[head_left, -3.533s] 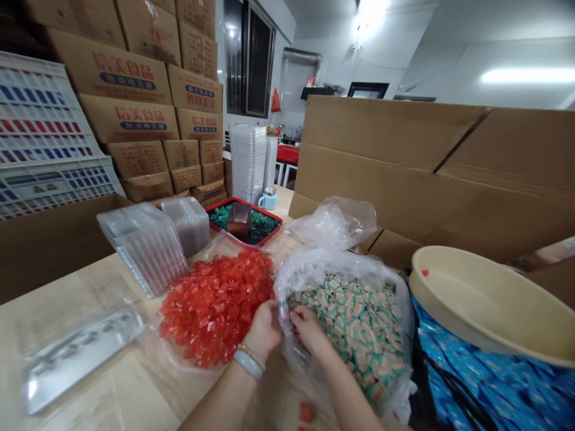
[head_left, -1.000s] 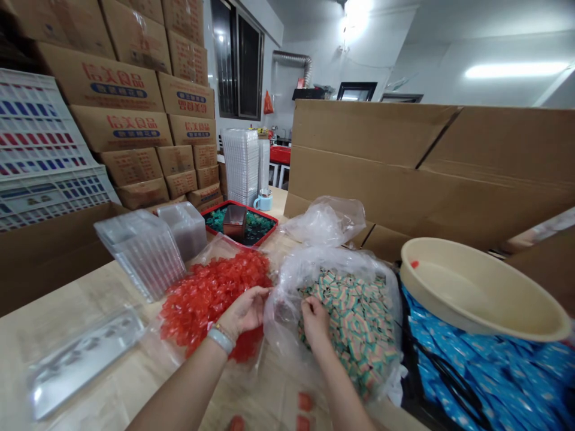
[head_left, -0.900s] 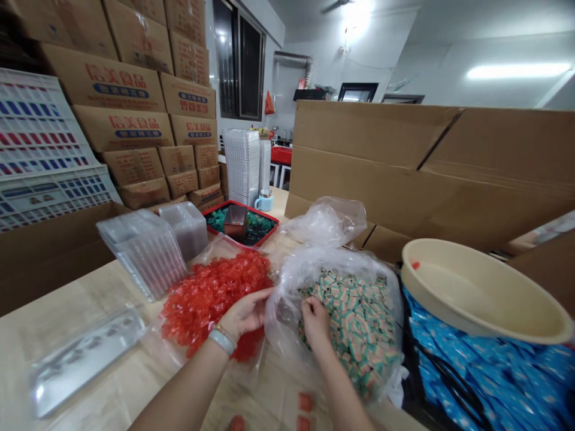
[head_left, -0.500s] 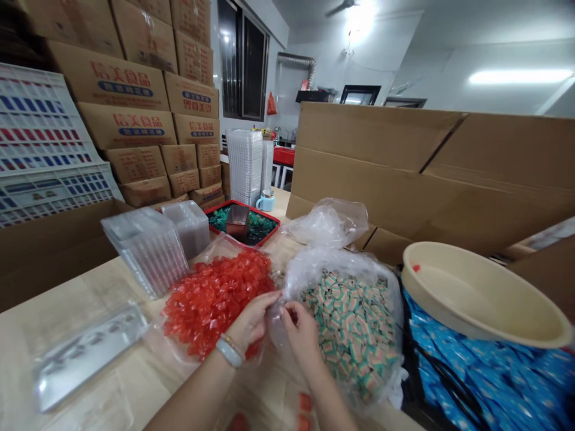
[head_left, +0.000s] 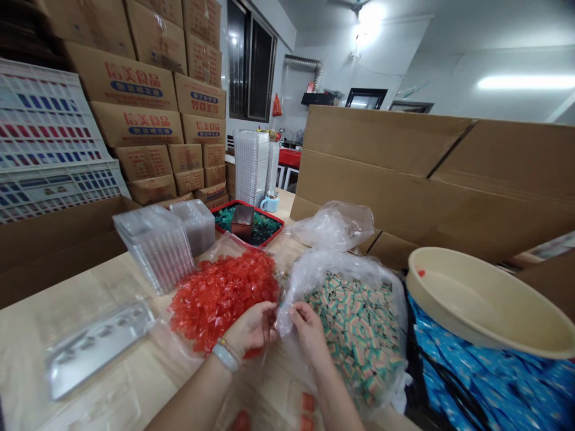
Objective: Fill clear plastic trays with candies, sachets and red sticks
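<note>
My left hand (head_left: 255,328) and my right hand (head_left: 306,326) meet at the near left edge of a clear plastic bag (head_left: 294,287). Fingers of both hands are closed on the rolled plastic rim. Inside the bag lie many small striped green and pink pieces (head_left: 359,329). Left of it, close to my left hand, a heap of red translucent pieces (head_left: 224,287) rests on an opened plastic sheet. A few red pieces (head_left: 307,404) lie on the table below my right forearm.
Clear plastic containers (head_left: 157,245) stand stacked at left, behind a metal tray (head_left: 101,347). Farther back is a red-rimmed tray (head_left: 272,236) with a dark box (head_left: 242,222). A beige basin (head_left: 485,299) sits at right on blue packets (head_left: 494,383). A cardboard panel (head_left: 381,161) rises behind.
The view has shifted slightly, so everything sits a little farther right. Both hands stay at the bag's edge, with a little more of the plastic bunched between them.
</note>
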Demonstrator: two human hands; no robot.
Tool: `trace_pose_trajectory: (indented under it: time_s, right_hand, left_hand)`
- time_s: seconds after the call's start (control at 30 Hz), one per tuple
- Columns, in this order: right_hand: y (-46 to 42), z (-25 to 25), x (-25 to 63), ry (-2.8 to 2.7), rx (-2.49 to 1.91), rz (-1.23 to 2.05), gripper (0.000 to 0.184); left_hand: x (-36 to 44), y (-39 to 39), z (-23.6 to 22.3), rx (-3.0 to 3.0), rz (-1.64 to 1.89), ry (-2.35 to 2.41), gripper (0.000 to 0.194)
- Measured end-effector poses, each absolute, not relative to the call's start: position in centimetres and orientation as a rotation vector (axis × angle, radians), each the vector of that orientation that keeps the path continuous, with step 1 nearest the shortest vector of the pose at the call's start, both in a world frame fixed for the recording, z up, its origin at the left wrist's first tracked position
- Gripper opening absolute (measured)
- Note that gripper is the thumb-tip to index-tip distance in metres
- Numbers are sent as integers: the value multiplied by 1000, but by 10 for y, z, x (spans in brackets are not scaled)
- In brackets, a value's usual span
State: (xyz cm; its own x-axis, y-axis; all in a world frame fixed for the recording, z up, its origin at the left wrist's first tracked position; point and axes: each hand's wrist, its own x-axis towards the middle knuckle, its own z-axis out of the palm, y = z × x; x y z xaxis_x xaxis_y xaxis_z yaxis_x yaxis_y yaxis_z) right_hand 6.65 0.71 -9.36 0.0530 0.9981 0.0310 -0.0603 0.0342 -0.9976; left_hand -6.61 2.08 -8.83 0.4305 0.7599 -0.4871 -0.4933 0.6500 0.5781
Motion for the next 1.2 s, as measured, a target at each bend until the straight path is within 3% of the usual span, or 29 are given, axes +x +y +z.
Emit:
trace_pose_trajectory:
  time_s: [0.23,0.5,0.6,0.83,1.2]
  right_hand:
    - [7,-92,73,-1322,-1245,978,14]
    - [1,-85,76,-1174,-1196,1147,18]
    - [0,-83,71,-1248,-1164,1161,19]
    - [-6,-84,51,-1470,-1272,820,18]
    - [-6,-97,60,-1313,-1350,705,17]
  left_hand:
    - [-55,17,-89,528,872,850,4]
    - [-46,13,-84,845,1325,1126,11]
    - [-48,10,-80,1004,1346,1186,3]
    - [-44,10,-87,551,1247,977,19]
    - [-36,14,-96,242,1292,846,12]
